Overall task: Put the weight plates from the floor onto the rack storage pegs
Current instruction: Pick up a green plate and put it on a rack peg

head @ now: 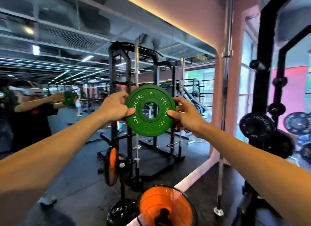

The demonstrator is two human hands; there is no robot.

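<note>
A small green weight plate (pixel 150 123) with raised ROGUE lettering is held upright at chest height, facing me, its centre hole showing. My left hand (pixel 114 107) grips its left rim, thumb on the face. On the opposite rim my right hand (pixel 185 115) holds it the same way. The black rack upright (pixel 265 62) stands to the right with short storage pegs (pixel 256 65). A black ROGUE plate (pixel 256 125) hangs on a lower peg there.
A large mirror ahead reflects me, the gym and another black rack (pixel 133 91). An orange fan (pixel 165 207) stands close below, with its reflection (pixel 111 166) to the left. A vertical barbell (pixel 225 107) leans by the pink mirror frame. More black plates (pixel 297 123) sit far right.
</note>
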